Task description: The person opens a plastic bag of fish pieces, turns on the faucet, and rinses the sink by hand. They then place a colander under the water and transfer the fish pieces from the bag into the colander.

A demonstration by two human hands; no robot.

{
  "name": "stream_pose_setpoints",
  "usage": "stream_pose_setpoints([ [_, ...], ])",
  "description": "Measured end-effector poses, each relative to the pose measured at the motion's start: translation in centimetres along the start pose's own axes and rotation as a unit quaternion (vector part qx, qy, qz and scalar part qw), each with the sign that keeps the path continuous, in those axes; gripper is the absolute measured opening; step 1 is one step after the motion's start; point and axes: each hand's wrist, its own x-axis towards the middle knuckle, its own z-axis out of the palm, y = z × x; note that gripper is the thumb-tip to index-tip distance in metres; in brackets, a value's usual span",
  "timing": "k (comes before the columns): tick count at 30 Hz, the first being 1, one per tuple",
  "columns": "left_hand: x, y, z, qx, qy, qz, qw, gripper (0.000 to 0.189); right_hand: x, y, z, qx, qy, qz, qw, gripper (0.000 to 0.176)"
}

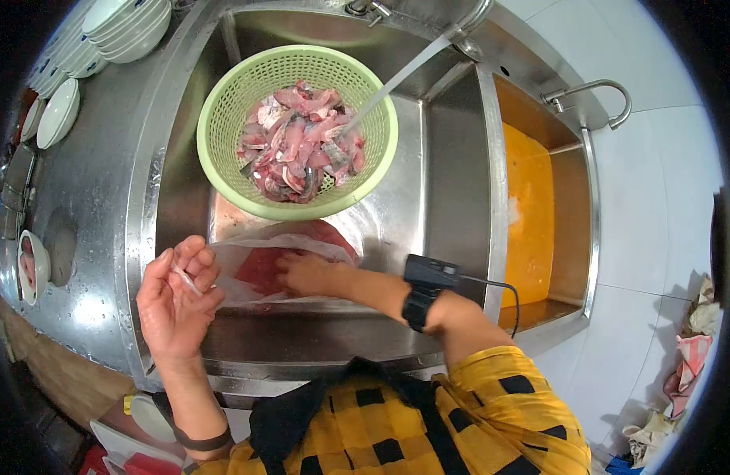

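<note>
A clear plastic bag (250, 277) with red contents lies in the steel sink, below a green colander (212, 134). My left hand (179, 297) is raised at the bag's left end, palm up, fingers curled around a bit of the plastic. My right hand (309, 273) reaches into or over the bag against the red contents; its fingertips are hidden. Pieces of raw fish (297, 142) fill the colander's middle, and water runs onto them from the tap (464, 28).
Orange liquid (531, 214) fills part of the right basin, beneath another tap (590, 91). White bowls (135, 32) are stacked at the upper left. A bowl with pink pieces (34, 269) stands on the left counter (96, 206).
</note>
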Motion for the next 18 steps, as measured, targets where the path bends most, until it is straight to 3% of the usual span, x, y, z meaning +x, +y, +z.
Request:
stream_pose_setpoints([
  [5,-1.0,0.5,0.4,0.037,0.000,-0.006,0.999,0.037,-6.1,0.8,-3.3,-0.141,-0.008,0.073,0.987,0.030],
  [6,-1.1,0.6,0.5,0.065,0.015,-0.006,0.998,0.037,-7.2,0.4,-4.6,-0.140,-0.002,0.077,0.987,0.030],
  [8,-1.5,0.6,0.9,0.076,0.015,0.001,0.997,0.037,-9.4,-1.0,-7.9,-0.135,-0.099,0.110,0.980,0.035],
  [13,-2.6,0.3,2.2,0.133,0.026,0.011,0.991,0.037,-13.7,-3.9,-12.6,-0.156,-0.090,0.118,0.976,0.036],
  [15,-3.6,-0.1,3.8,0.233,-0.029,0.006,0.972,0.038,-14.9,-5.7,-14.2,-0.029,0.020,0.207,0.978,0.031],
  [16,-4.0,-0.3,4.7,0.239,-0.041,-0.004,0.970,0.038,-15.4,-6.3,-13.9,0.020,0.132,0.202,0.970,0.024],
  [18,-4.5,-0.9,6.6,0.289,-0.080,-0.011,0.954,0.040,-16.1,-9.6,-16.9,0.096,0.243,0.188,0.947,0.021],
])
